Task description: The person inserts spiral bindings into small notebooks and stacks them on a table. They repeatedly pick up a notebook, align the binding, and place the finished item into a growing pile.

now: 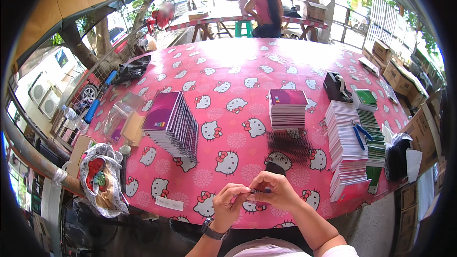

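both hands meet at the table's near edge: left hand (228, 204) and right hand (276, 191) pinch what seems a small dark wire piece (261, 191), fingertips together, spiral coils (288, 145) close ahead for reach.

Both hands meet at table's near edge: left hand (228, 204) and right hand (276, 191) pinch a small dark piece (261, 191) between fingertips. Just beyond, black spiral binding coils (289, 145) on pink cartoon-cat tablecloth (228, 81). Purple spiral notebooks fanned left (172, 123), stacked centre (287, 109). White booklet stacks (345, 145) right, blue pliers (360, 134) on top.
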A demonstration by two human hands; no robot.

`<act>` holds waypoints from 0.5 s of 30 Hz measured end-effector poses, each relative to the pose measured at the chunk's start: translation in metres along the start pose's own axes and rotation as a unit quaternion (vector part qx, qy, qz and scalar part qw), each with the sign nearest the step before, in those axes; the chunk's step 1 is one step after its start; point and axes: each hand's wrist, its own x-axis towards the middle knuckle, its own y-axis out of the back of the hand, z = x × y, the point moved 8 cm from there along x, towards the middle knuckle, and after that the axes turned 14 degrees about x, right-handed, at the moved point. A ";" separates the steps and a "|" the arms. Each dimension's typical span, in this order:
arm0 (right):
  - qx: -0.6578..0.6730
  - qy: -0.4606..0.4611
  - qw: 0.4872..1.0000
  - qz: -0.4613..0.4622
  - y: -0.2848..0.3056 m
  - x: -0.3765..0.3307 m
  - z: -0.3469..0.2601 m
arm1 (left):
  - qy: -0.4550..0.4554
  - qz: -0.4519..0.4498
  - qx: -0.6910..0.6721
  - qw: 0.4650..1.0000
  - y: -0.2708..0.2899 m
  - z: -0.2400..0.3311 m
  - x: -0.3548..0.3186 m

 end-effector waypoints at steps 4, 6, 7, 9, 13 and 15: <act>0.060 0.007 0.996 0.064 0.002 -0.002 -0.001 | -0.001 0.011 0.002 1.000 0.002 0.001 0.000; 0.024 0.017 0.998 0.047 0.002 -0.004 0.000 | -0.007 0.011 0.007 1.000 0.001 0.002 0.000; 0.006 0.022 0.999 0.038 0.002 -0.005 0.000 | -0.010 0.010 0.009 1.000 0.001 0.003 0.000; -0.033 0.028 0.999 0.029 0.001 -0.005 -0.004 | -0.009 0.011 0.015 1.000 0.002 0.004 -0.001; -0.127 0.057 0.990 -0.025 -0.006 -0.004 -0.015 | -0.032 0.017 0.033 0.999 0.005 0.010 -0.003; -0.114 0.053 0.992 -0.030 -0.008 -0.005 -0.017 | -0.030 0.013 0.056 0.998 0.006 0.016 -0.001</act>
